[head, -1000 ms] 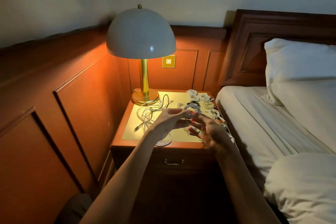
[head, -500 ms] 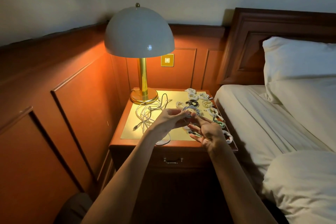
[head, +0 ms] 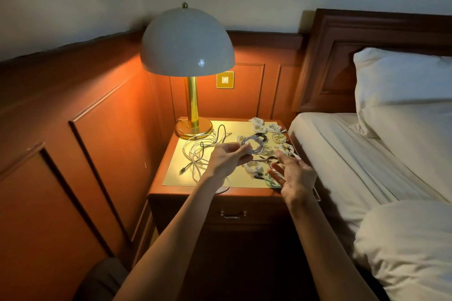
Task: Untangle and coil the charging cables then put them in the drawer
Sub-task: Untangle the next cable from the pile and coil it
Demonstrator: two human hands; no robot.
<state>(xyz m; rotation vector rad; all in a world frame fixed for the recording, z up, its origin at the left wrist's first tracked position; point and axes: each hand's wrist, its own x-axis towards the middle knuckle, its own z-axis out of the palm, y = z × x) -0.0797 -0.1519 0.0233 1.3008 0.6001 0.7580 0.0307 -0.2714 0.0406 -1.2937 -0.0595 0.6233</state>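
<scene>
A person's left hand (head: 227, 160) pinches a small grey coiled cable (head: 253, 145) between thumb and fingertips, raised just above the worktop (head: 171, 178) of a bedside cabinet; the right hand (head: 294, 177) has an empty grip, fingers straight and spread, just to the right of the coil and apart from it.

The step in hand looks like finishing this coil; it goes best if the left hand's pinch stays across all the loops so none springs loose; in the dim light it is unclear whether the free end is already tucked in, so the right hand should check it before the coil is set down.

A dozen or so finished coils (head: 280, 138), mostly white with some black and one green, lie on the right half of the worktop; a loose tangle of cables (head: 201, 153), white and black, lies on the left half, not yet sorted.

The drawer (head: 256, 212) below is closed, so a hand must pull its handle (head: 232, 214) first.

A lit lamp (head: 187, 41) stands at the back left, its base just beside the tangle; a bed (head: 354, 154) presses close on the right, leaving little elbow room.
</scene>
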